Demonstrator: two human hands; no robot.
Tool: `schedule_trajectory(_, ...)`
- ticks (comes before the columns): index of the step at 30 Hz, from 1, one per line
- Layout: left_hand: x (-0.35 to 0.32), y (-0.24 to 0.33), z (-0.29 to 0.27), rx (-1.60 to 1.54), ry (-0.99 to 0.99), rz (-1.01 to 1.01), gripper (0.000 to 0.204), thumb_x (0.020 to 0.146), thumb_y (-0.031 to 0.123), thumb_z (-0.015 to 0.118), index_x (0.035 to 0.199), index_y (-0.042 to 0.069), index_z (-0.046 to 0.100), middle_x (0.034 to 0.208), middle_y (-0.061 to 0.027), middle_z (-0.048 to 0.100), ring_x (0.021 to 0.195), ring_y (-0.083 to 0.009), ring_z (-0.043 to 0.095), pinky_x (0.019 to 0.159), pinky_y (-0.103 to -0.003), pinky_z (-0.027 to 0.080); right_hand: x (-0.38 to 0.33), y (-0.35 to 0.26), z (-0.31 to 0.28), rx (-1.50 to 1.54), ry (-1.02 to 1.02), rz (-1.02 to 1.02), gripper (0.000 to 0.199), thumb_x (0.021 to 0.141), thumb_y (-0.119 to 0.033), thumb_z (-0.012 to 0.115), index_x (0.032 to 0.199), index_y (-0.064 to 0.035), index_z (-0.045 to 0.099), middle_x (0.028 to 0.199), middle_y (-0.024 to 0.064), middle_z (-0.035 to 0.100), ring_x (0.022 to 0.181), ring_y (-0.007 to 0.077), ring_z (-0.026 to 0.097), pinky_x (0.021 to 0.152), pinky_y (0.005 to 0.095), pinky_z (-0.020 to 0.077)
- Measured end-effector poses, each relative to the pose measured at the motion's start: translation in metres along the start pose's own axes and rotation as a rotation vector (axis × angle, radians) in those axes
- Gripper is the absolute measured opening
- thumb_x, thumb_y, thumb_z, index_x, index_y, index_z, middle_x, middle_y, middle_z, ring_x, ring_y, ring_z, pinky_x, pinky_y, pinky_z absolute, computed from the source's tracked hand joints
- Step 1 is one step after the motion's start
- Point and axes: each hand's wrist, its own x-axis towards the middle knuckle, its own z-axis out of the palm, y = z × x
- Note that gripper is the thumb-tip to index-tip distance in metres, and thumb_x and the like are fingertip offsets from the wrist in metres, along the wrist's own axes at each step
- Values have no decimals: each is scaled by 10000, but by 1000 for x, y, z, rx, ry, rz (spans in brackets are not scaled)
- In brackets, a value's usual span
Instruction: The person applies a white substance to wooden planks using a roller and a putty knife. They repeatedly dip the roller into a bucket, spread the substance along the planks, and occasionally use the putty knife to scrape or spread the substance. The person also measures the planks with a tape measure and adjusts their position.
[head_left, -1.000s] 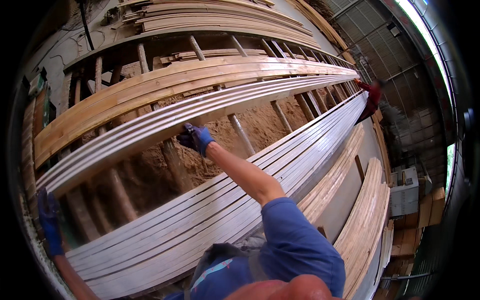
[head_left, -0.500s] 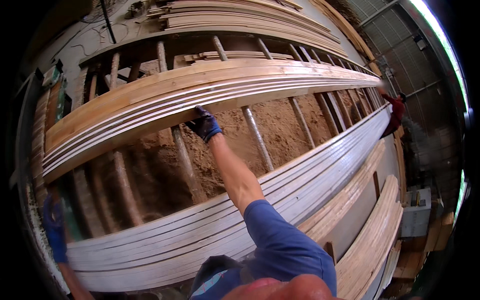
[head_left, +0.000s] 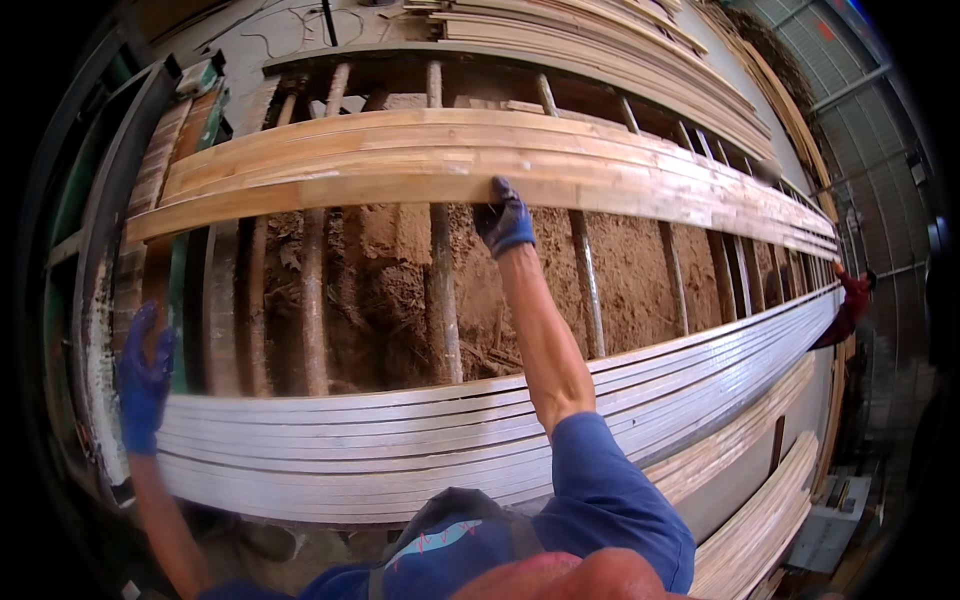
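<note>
Long, light-brown wooden boards lie side by side across the metal rollers. My right hand, in a dark blue glove, grips the near edge of the nearest wooden board around its middle. One fingertip shows on top; the rest of the fingers are partly hidden. My left hand, also blue-gloved, hovers near the left end of the white-coated boards. Its fingers are stretched and apart, with nothing in them. These white boards form a close row between me and the rollers.
Brown sawdust-like material lies beneath the rollers. At the far right end, a person in red stands by the boards. Stacked planks lie beyond the roller frame, more planks at lower right. A dark metal frame stands left.
The wooden boards' white stripes have mostly gone from sight; broad brown faces now show. My left hand has come up and into clearer view. The whole view has shifted.
</note>
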Motion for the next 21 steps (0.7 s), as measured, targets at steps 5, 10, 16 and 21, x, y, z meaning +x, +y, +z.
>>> schedule_trajectory(5,-18,-10,6,-54,46,37,464,939,259,626,1311,6,516,1291,-161,567,1216,-251,527,1050,-338,388,-14,-6,-25,-24,-59,131,226,791,-126,760,985,-85,650,968,95,685,855,237,664,773,388,588)
schedule_trajectory(10,-46,-40,3,-53,82,5,420,936,246,628,1264,-3,552,1270,-163,585,1211,-259,533,1034,-341,397,-38,2,-47,-16,-63,148,291,830,-126,726,1094,-64,621,1064,117,669,969,286,638,878,454,548)
schedule_trajectory(16,-66,-49,0,-12,104,40,416,927,250,638,1239,-15,563,1254,-169,596,1176,-274,562,1002,-348,422,-78,-2,-84,-183,-50,150,345,856,-187,712,1158,-62,604,1120,128,654,1009,297,624,877,453,541)
schedule_trajectory(21,-91,-63,-1,-29,98,-5,423,915,251,657,1227,-21,569,1220,-177,615,1138,-281,588,971,-343,445,-143,-25,-98,-687,121,465,266,923,-359,619,1012,-109,612,944,139,697,724,244,661,583,338,533)
